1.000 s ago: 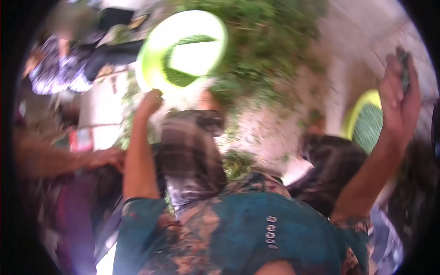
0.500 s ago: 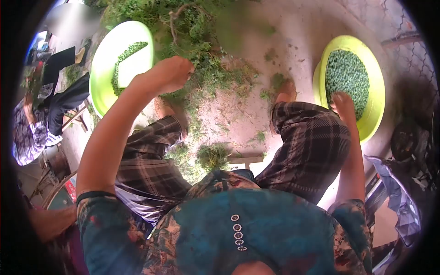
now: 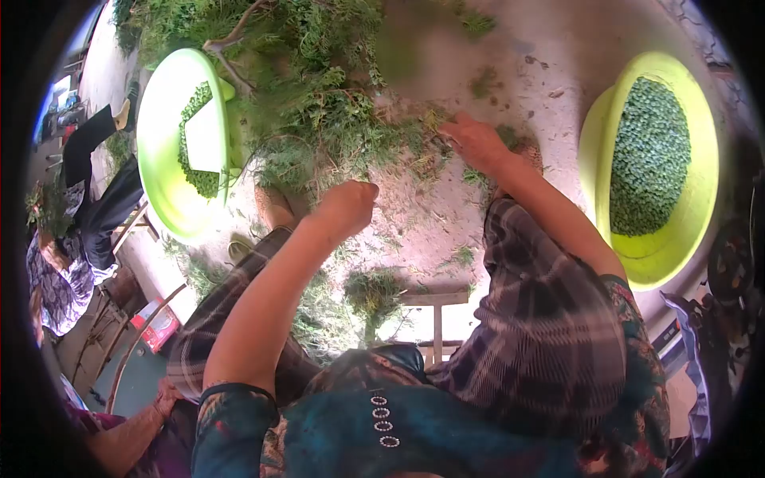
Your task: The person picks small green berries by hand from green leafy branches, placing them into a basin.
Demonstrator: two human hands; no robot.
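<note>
My left hand [image 3: 347, 209] is a closed fist over the littered floor between my feet. Whatever it may hold is hidden by the fingers. My right hand [image 3: 480, 148] reaches inward past my right knee, its fingers stretched and apart at the edge of the scattered green sprigs [image 3: 430, 139]. A large heap of feathery evergreen branches [image 3: 319, 103] lies just beyond both hands. To the right, a yellow-green tub [image 3: 649, 267] holds many small green berry-like pieces [image 3: 649, 159]. Another yellow-green tub [image 3: 163, 175] on the left contains fewer green pieces [image 3: 199, 185] and a pale flat area.
A bare branch [image 3: 231, 44] juts from the heap near the left tub. On the left sits a person in dark trousers [image 3: 100, 151]; another person's forearm [image 3: 139, 430] shows lower left. A low stool [image 3: 434, 299] stands between my knees.
My right hand has left the right tub and moved inward to the sprigs on the floor. My left fist has come lower and nearer my body. The view has shifted.
</note>
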